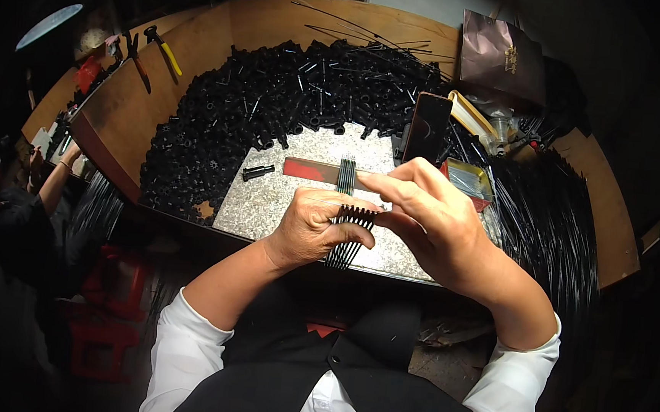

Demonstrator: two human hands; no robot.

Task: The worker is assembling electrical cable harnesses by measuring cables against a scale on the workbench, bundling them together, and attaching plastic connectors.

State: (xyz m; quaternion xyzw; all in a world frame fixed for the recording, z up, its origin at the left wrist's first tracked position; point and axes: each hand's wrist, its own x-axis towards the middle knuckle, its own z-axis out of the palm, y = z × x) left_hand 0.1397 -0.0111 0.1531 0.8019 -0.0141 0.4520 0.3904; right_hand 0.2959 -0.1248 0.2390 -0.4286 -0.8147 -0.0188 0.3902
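My left hand (309,224) is closed around a row of thin dark ribs (347,175), which look like umbrella ribs, its thumb pressed across them. Small black joints line up along the row just above that thumb. My right hand (433,213) is at the row's right side, index finger stretched out to its upper part, thumb lower near the joints; the two are apart. Behind the ribs, a flat bar (313,170), red at its left end, lies on a speckled pale board (269,202). A small black tubular part (258,172) rests left of it.
A large heap of black plastic parts (230,99) curves around the board inside a wooden-walled bench (204,36). A phone (427,125) stands behind my right hand. To the right are a tin (467,181) and many long black rods (551,221). Another person's arm (56,179) shows far left.
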